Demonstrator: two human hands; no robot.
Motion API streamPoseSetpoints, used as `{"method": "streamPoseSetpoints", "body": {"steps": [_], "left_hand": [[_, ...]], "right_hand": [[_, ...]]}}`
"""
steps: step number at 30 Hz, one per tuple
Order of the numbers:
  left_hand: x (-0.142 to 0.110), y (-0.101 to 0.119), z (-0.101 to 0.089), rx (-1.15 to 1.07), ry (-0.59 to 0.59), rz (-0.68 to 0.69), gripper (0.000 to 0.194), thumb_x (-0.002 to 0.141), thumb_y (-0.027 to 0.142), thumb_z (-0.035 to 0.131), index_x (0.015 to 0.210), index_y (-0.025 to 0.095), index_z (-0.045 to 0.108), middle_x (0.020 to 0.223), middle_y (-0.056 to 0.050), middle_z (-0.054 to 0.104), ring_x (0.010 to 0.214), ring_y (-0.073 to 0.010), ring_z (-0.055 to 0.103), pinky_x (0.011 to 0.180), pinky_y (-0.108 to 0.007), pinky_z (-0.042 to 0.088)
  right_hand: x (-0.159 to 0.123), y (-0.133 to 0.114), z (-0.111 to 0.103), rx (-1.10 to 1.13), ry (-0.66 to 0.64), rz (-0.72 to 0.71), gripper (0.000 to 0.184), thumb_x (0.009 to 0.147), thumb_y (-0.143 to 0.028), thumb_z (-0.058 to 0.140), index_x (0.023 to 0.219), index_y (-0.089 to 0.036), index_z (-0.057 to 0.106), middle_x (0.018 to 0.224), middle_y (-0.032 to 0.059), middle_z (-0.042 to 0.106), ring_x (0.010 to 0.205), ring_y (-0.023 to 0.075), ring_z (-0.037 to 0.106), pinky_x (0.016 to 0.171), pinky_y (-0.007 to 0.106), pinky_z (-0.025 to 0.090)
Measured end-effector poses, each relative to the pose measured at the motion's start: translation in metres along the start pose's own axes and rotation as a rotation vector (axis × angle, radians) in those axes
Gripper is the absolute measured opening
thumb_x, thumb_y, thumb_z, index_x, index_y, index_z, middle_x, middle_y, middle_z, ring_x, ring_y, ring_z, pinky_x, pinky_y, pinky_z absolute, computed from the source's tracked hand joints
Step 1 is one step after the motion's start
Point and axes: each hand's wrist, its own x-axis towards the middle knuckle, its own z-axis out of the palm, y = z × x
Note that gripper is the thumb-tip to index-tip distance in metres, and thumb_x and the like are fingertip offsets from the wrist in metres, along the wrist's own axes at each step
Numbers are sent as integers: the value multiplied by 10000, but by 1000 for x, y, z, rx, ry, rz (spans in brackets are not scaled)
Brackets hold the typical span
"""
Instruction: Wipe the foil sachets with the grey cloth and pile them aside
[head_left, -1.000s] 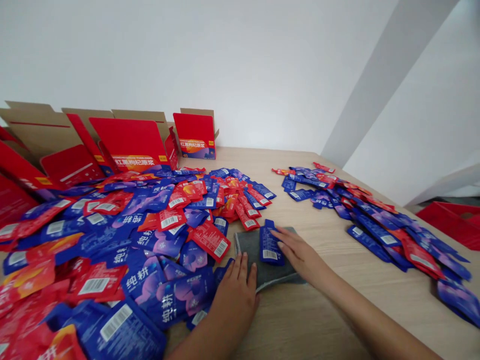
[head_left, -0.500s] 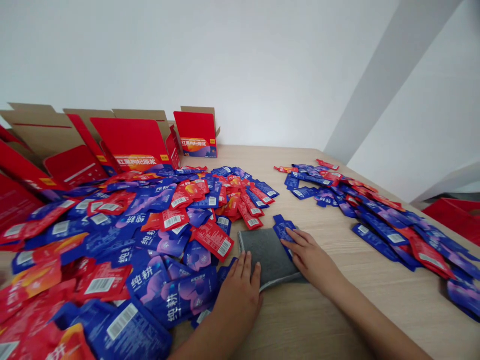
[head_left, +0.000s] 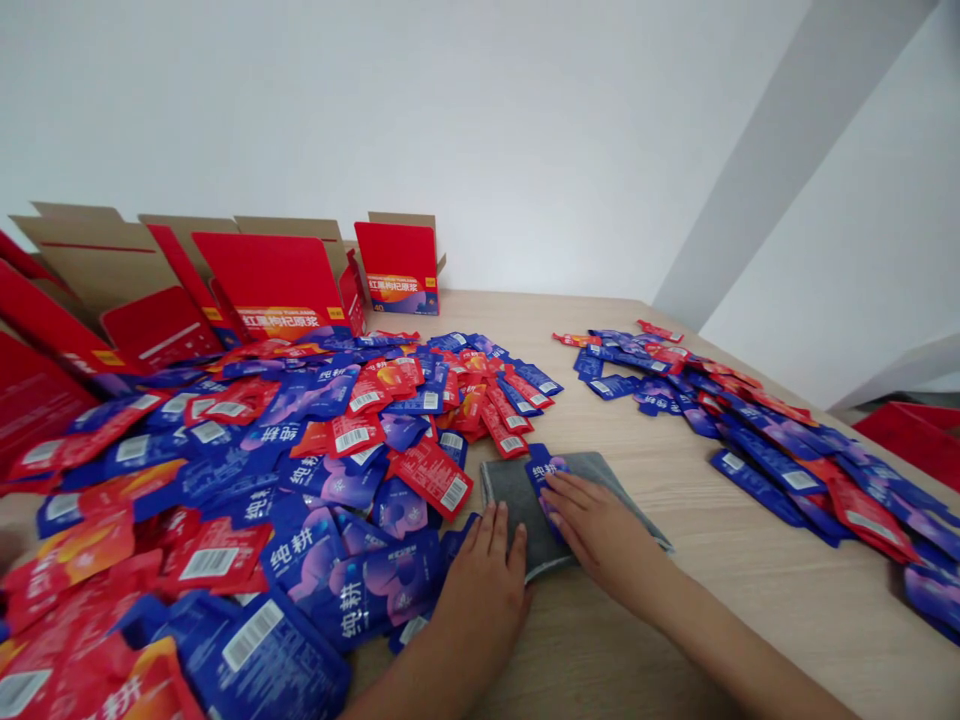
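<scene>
Several open red cartons [head_left: 270, 275] stand at the far left, their brown inner flaps raised. In front of them, a wide heap of red and blue pouches [head_left: 300, 560] spreads over the left side of the wooden table [head_left: 600, 310], many with white barcode labels facing up. At the left edge of the view, beside the heap, is a shape too blurred to identify. Behind the heap's right part, one smaller red carton [head_left: 397, 260] stands upright near the wall [head_left: 525, 130].

Just right of the heap's near part, the left hand [head_left: 487, 580] is open, palm down, its fingertips on the left part of a grey cloth pad [head_left: 506, 482] that lies flat on the table. One blue pouch [head_left: 543, 466] lies tilted across the pad, its far end reaching the pad's far edge. The right hand [head_left: 589, 520] is open too, its extended fingers laid over this pouch; its thumb is hidden.

Farther right, a second, narrower pile of red and blue pouches [head_left: 780, 440] runs along the table's right side. Beyond that side is a red object [head_left: 911, 440], only partly in view.
</scene>
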Motion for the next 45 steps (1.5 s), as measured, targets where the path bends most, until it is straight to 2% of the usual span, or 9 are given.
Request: {"method": "streamPoseSetpoints", "body": {"steps": [4, 12, 17, 21, 27, 31, 37, 41, 45], "left_hand": [[1, 0, 2, 5, -26, -5, 472, 851, 263, 555, 1286, 86, 515, 1367, -245, 426, 1270, -326, 413, 1000, -437, 381], [4, 0, -6, -35, -98, -9, 488, 872, 305, 529, 1304, 79, 502, 1384, -252, 387, 1291, -337, 371, 1019, -441, 364], [3, 2, -7, -57, -75, -33, 476, 875, 293, 539, 1298, 79, 508, 1381, -250, 395, 1294, -327, 372, 1022, -433, 359], [2, 2, -6, -67, -56, -48, 465, 875, 296, 543, 1290, 88, 518, 1377, -241, 406, 1290, -319, 382, 1016, -425, 365], [1, 1, 0, -37, -31, -16, 454, 873, 259, 518, 1288, 76, 514, 1370, -248, 412, 1285, -325, 389, 1014, -438, 363], [1, 0, 2, -16, -32, -6, 463, 861, 252, 520, 1289, 74, 510, 1365, -251, 423, 1277, -330, 403, 1004, -446, 370], [4, 1, -4, -9, -70, -12, 479, 869, 295, 525, 1292, 72, 510, 1367, -254, 422, 1270, -332, 411, 998, -442, 380], [4, 1, -5, -16, -84, -20, 485, 871, 297, 531, 1300, 70, 503, 1377, -260, 397, 1283, -340, 384, 1002, -452, 379], [4, 1, -7, -26, -100, -28, 481, 871, 287, 538, 1303, 79, 502, 1379, -251, 397, 1287, -332, 375, 1010, -445, 375]], "right_hand": [[-6, 5, 17, -134, -66, 11, 380, 858, -176, 426, 1175, -163, 634, 1289, 105, 575, 1222, 239, 502, 977, 416, 455], [-18, 30, 0, -269, -85, 210, 377, 872, -153, 397, 1161, -139, 638, 1277, 109, 586, 1179, 258, 517, 859, 428, 498], [-16, 13, -15, -232, 29, 143, 381, 787, -48, 428, 1020, -173, 701, 1284, 85, 586, 1130, 270, 526, 873, 445, 473], [-19, -12, -25, -137, 29, -39, 373, 822, -94, 439, 1095, -212, 664, 1343, 50, 538, 1222, 242, 463, 951, 426, 438], [-29, -12, 5, -258, -35, -58, 390, 880, -232, 441, 1223, -126, 591, 1329, 133, 537, 1234, 261, 479, 963, 426, 452], [-15, -1, 20, -289, -140, -52, 390, 892, -172, 402, 1228, -104, 588, 1322, 143, 537, 1257, 240, 465, 1011, 392, 421], [23, 18, 11, -277, -232, 126, 410, 897, -224, 427, 1252, -66, 558, 1344, 174, 502, 1277, 271, 436, 1032, 431, 393], [27, 27, 3, -192, -177, 159, 492, 849, -201, 471, 1317, -51, 484, 1345, 204, 500, 1237, 281, 481, 1012, 422, 418], [18, 35, -8, -33, 13, 187, 577, 803, -56, 344, 1373, -119, 406, 1350, 153, 509, 1199, 206, 522, 996, 381, 448]]}}
